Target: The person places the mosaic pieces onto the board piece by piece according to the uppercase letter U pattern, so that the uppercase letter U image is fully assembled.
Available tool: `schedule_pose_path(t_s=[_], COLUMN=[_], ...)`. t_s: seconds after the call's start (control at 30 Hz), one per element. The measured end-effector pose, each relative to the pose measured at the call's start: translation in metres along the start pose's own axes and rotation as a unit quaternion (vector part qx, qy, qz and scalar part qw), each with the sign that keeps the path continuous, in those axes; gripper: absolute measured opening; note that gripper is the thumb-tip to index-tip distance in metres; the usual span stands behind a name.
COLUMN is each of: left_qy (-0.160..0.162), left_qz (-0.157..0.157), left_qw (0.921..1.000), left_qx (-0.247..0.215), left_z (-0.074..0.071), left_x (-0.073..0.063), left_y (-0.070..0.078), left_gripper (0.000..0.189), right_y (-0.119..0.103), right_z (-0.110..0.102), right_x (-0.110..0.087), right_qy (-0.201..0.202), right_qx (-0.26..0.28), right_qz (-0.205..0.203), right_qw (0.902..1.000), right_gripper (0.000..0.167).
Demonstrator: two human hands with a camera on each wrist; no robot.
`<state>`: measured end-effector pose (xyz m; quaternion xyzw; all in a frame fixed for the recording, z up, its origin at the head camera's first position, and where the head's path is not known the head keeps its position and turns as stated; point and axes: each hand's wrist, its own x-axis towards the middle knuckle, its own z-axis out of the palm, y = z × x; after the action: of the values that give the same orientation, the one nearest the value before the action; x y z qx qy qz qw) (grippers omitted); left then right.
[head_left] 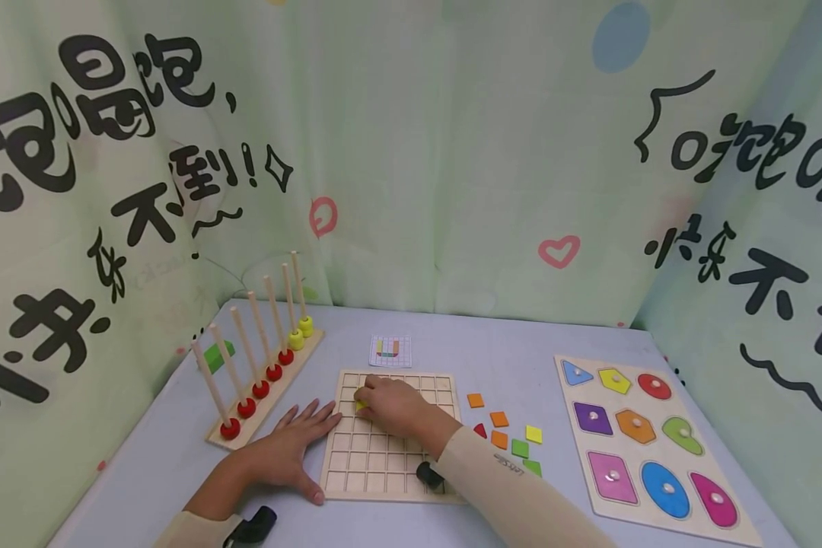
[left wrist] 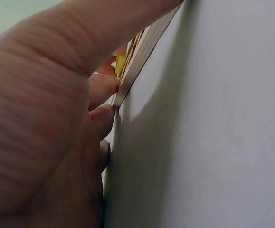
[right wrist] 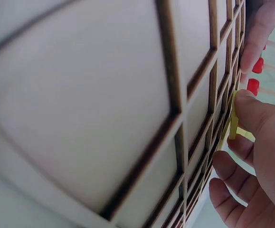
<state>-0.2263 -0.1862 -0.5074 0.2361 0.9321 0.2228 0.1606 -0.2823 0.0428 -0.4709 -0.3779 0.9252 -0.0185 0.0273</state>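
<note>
A wooden grid board [head_left: 356,463] lies on the table, its surface split into square cells. Over its upper left part, my right hand [head_left: 400,407] pinches a yellow square tile [right wrist: 233,118] between thumb and fingers, the tile standing on edge against the grid. More yellow shows just behind it in the right wrist view; I cannot tell whether that is a second tile. My left hand [head_left: 284,453] rests with fingers spread beside the board, thumb and fingertips touching its left edge. Above the board lies a small pattern card [head_left: 390,348] with a coloured U shape.
Loose orange [head_left: 498,419], yellow [head_left: 533,434], green [head_left: 520,448] and red pieces lie right of the board. A peg stand [head_left: 274,415] with red and yellow beads is at left, a green block [head_left: 218,355] behind it. A shape puzzle board [head_left: 647,464] lies at right.
</note>
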Motion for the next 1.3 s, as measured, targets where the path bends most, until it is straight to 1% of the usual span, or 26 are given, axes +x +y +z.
schedule_pose_path(t_s=[0.17, 0.33, 0.57, 1.0, 1.3], left_qy=[-0.001, -0.001, 0.002, 0.003, -0.003], left_qz=[-0.004, -0.003, 0.001, -0.002, -0.009], left_qw=[1.0, 1.0, 1.0, 1.0, 0.9999], left_qx=[-0.005, 0.002, -0.002, 0.001, -0.005], left_z=[0.0005, 0.0005, -0.0004, -0.0019, -0.0025], left_x=[0.0004, 0.0002, 0.0006, 0.0007, -0.0007], left_y=[-0.0001, 0.001, 0.0024, 0.0044, 0.0046], left_gripper=[0.125, 0.125, 0.124, 0.123, 0.124], right_y=[0.0006, 0.0004, -0.0002, 0.0006, 0.0018], right_z=[0.0007, 0.0036, 0.0059, 0.0048, 0.0028], right_x=[0.0002, 0.0013, 0.003, 0.0018, -0.002], right_qy=[0.006, 0.009, 0.006, 0.007, 0.011], right_qx=[-0.005, -0.003, -0.004, 0.003, 0.006], right_qz=[-0.006, -0.009, -0.004, -0.003, 0.004], right_qw=[0.9999, 0.9999, 1.0, 1.0, 0.9999], right_gripper=[0.034, 0.034, 0.034, 0.034, 0.033])
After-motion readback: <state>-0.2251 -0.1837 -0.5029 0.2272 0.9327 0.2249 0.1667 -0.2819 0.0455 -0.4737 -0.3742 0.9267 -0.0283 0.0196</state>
